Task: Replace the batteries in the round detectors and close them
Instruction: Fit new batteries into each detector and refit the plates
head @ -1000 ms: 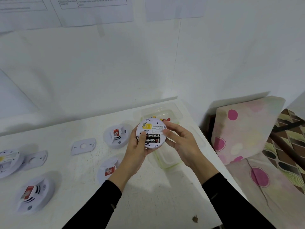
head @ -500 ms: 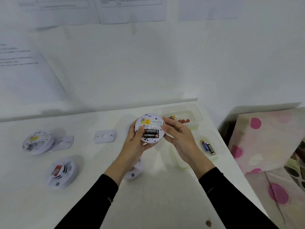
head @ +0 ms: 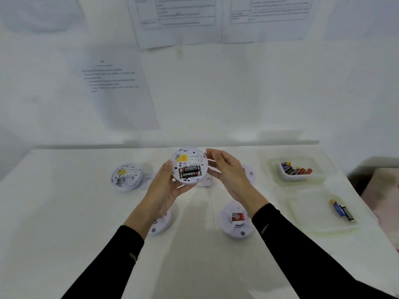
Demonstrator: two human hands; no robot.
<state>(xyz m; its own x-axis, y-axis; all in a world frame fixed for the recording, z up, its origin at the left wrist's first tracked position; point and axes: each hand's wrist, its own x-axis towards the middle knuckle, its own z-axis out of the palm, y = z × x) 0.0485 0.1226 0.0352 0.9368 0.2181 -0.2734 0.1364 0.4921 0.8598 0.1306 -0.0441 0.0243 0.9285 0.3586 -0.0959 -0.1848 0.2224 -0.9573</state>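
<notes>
My left hand [head: 165,186] grips a round white detector [head: 190,166] above the table, its back facing me with two black batteries [head: 190,172] seated in the compartment. My right hand [head: 228,171] hovers just right of the detector with relaxed fingers, holding nothing. Another open detector [head: 126,176] lies back-up on the table at the left. Two detectors lie face-up nearer me: one [head: 236,222] with a red sticker, one [head: 160,225] partly hidden under my left wrist.
A clear tub [head: 278,167] of several loose batteries stands at the right on the white table [head: 64,212]. Closer, a clear lid or tray [head: 306,225] bears two batteries [head: 342,210]. A mounting plate [head: 250,173] shows behind my right hand. Papers hang on the wall.
My head turned left, so the table contents slid right in view. My right hand's fingers came off the detector and now hover beside it; my left hand keeps its grip.
</notes>
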